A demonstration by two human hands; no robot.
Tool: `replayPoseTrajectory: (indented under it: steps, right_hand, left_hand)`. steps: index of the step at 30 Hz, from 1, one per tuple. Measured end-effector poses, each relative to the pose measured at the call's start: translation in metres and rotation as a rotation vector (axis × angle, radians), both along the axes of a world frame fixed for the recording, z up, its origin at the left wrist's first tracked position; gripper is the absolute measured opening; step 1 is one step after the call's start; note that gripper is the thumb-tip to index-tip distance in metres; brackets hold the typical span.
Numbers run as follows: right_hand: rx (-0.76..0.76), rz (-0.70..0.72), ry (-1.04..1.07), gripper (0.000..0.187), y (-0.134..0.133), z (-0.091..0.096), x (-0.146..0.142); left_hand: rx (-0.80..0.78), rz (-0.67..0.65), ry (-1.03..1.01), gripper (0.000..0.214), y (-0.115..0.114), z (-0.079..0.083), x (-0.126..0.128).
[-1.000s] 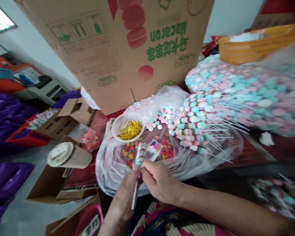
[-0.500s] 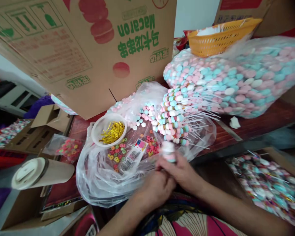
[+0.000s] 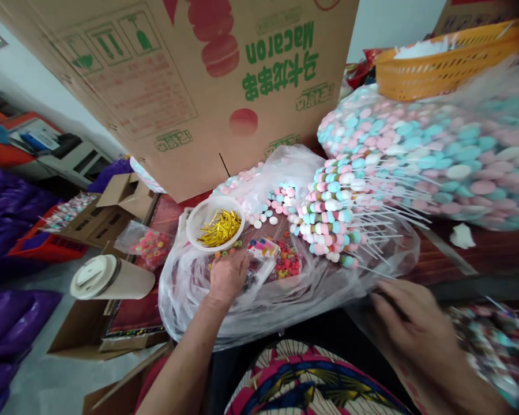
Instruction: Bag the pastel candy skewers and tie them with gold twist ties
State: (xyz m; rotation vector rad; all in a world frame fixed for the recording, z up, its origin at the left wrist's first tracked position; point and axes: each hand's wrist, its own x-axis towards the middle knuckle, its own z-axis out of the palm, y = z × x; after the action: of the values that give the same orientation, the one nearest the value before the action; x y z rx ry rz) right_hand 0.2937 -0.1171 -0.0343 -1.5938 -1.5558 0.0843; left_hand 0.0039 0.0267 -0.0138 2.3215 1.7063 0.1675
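My left hand (image 3: pixel 228 275) is down on the sheet of clear plastic (image 3: pixel 185 311), over the ring-shaped candies (image 3: pixel 289 262) and against a packet of small printed bags (image 3: pixel 262 262). Its fingers are curled together; what is in them, if anything, is hidden. Just beyond it stands a white bowl (image 3: pixel 193 235) of gold twist ties (image 3: pixel 219 228). My right hand (image 3: pixel 419 328), slightly blurred, hovers at the table's front edge with thumb and forefinger apart and nothing visible between them. Near its fingertips are the white sticks of the stacked marshmallow skewers (image 3: pixel 333 216).
Loose marshmallows (image 3: pixel 281 199) spill from a bag behind. A big marshmallow bag (image 3: pixel 436 150) with an orange basket (image 3: pixel 441 69) fills the right back. A tall carton (image 3: pixel 216 115) blocks the back. A lidded cup (image 3: pixel 132 278) lies left; wrapped skewers (image 3: pixel 497 346) sit lower right.
My hands have parted: the left moved left to the ring candies, the right moved right toward the table edge. The marshmallow piece held in my right hand no longer shows there. The view has shifted left.
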Motion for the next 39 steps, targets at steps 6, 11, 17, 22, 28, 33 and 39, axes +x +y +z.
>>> replayPoseTrajectory:
  steps: [6,11,17,22,28,33,39]
  right_hand:
    - [-0.018,0.504,0.039,0.031,0.111,0.029,-0.109]
    - [-0.127,0.506,0.154,0.015,0.128,0.018,-0.128]
    - [-0.273,0.611,0.229,0.007,0.109,0.039,-0.101]
    - [-0.309,0.626,0.282,0.015,0.102,0.046,-0.1]
    - [-0.215,0.425,0.29,0.037,0.104,0.036,-0.092]
    - [-0.174,0.386,0.284,0.041,0.109,0.05,-0.077]
    - [0.066,0.471,0.145,0.031,0.102,0.058,-0.095]
  left_hand:
    - [0.103,-0.196,-0.285,0.027,-0.016,0.031,-0.009]
    - [0.013,0.001,-0.517,0.017,-0.013,0.015,-0.008]
    - [-0.417,-0.053,-0.819,0.023,-0.017,0.015,0.0]
    - [-0.331,-0.101,-0.69,0.025,-0.029,0.033,0.004]
    - [-0.386,0.076,-0.736,0.024,-0.046,0.018,0.012]
    - [-0.183,0.084,-0.637,0.025,-0.035,0.031,0.006]
    - [-0.169,0.085,-0.859,0.035,-0.039,0.042,0.036]
